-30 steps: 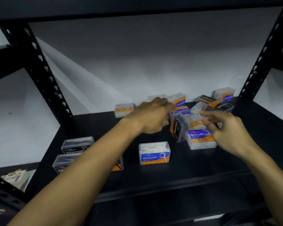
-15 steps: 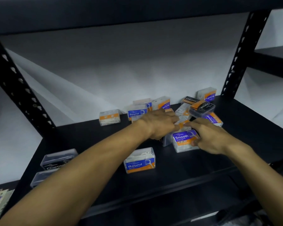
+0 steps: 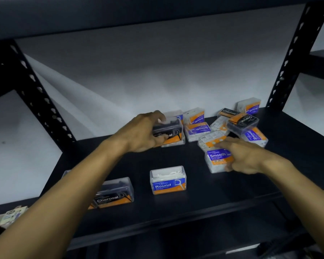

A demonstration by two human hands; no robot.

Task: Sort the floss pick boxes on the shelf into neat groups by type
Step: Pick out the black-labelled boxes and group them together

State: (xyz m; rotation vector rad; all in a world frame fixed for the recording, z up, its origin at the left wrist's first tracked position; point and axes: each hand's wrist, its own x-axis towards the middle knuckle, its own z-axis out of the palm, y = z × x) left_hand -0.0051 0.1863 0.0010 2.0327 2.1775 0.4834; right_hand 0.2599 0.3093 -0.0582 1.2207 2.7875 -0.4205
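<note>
while my left hand (image 3: 142, 133) curls around a dark charcoal box (image 3: 167, 128), holding it just above a clear box with an orange label at the back of the shelf (image 3: 176, 217), my right hand (image 3: 245, 157) rests with loose fingers on a white smooth box (image 3: 216, 161), thumb against its near side. behind it, a jumble of smooth and charcoal boxes (image 3: 238, 124) leans and overlaps toward the right rear corner, some upside down. a round box (image 3: 167, 180) stands alone near the front, upright, blue and orange label facing me. to my left, near the front edge, a charcoal box (image 3: 114, 193) stands beside my forearm, another partly hidden behind it.
</note>
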